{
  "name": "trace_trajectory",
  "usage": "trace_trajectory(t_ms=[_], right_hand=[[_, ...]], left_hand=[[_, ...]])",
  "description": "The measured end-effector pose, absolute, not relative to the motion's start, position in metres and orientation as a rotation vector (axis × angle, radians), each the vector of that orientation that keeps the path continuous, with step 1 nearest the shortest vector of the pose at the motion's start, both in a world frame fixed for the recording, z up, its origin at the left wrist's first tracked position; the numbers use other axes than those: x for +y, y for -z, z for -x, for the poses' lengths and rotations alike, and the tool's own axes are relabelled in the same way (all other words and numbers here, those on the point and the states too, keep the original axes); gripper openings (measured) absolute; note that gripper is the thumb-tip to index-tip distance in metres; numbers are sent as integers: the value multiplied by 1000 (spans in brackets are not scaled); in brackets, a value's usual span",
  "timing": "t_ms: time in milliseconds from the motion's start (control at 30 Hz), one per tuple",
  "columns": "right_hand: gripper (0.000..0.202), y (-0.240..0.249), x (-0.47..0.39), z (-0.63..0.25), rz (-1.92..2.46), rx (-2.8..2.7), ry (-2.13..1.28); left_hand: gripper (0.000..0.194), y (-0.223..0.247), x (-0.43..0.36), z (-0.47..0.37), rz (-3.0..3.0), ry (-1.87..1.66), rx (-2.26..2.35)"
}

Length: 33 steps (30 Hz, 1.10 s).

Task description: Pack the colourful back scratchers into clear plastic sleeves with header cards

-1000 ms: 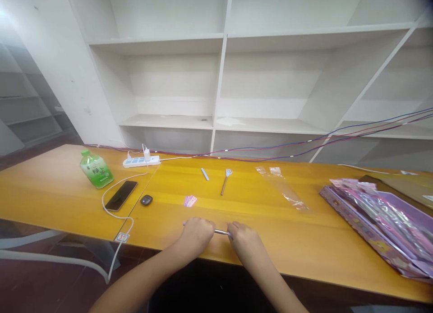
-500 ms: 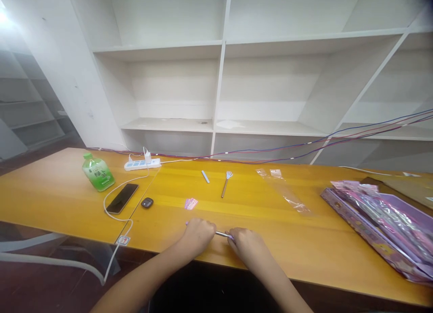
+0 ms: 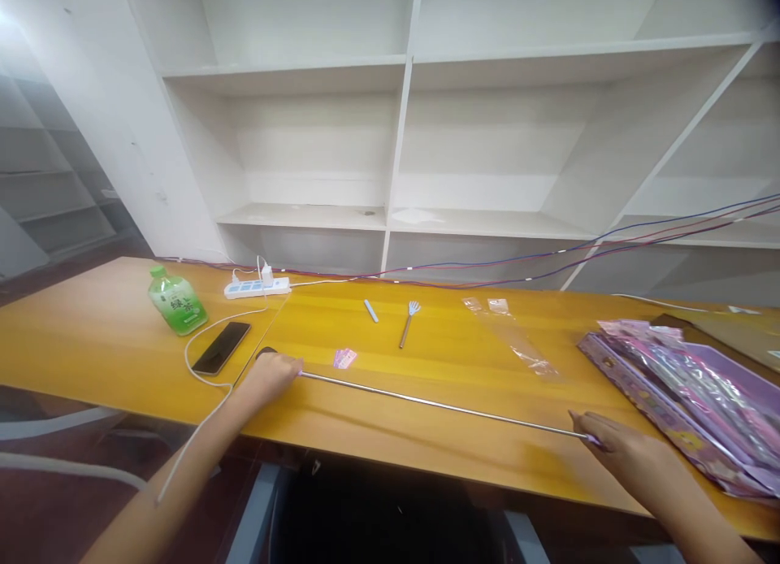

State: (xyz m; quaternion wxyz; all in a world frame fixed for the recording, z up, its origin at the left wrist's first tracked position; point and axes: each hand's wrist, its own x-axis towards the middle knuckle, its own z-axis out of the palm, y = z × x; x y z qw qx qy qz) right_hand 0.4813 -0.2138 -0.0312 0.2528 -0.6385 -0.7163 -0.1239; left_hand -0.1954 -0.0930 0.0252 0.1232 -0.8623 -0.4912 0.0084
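A thin silver telescopic rod (image 3: 439,405) with purple ends stretches across the front of the table, drawn out long. Closed round its left end is my left hand (image 3: 274,375), beside the black oval gadget (image 3: 266,351) that it partly covers. My right hand (image 3: 613,440) grips the purple right end, which is slightly lower and nearer the table's front edge. Beyond the rod lie small pink and purple cards (image 3: 345,358), a short light blue stick (image 3: 371,310) and a small back scratcher (image 3: 409,323) with a pale blue claw head.
On the left stand a green tea bottle (image 3: 178,302), a phone (image 3: 221,349) and a white power strip (image 3: 257,288), whose cable crosses the table edge near my left arm. Clear plastic wrapping (image 3: 517,340) lies right of centre. A purple box (image 3: 664,418) holds several wrapped packs at right.
My hands have moved far apart, the left one leftward and the right one rightward. Between them the telescopic rod has lengthened from a short piece to a long one.
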Motion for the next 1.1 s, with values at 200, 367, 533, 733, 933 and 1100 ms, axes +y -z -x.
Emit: trace_trajectory(t_ms=[200,367,533,733,933,1100], right_hand=[[39,42,-216,-471,1730,-2131,277],[43,42,-217,-475,1775,-2083,335],[43,43,-219,-477,1783,-2069,338],[48,34,-217,-467,1780,-1946,318],[45,22,-201,-472,1818,-1840,274],[30,-14,-166,-409,1849,-1788,342]], left_hand=[[22,-20,-96,186,2499,-31,-1435],[21,-27,-100,185,2508,-62,-1466],[24,-31,-103,182,2524,-74,-1472],[26,-36,-109,171,2544,-102,-1520],[30,-59,-104,175,2460,-112,-1617],[30,-71,-86,118,2442,-128,-1673]])
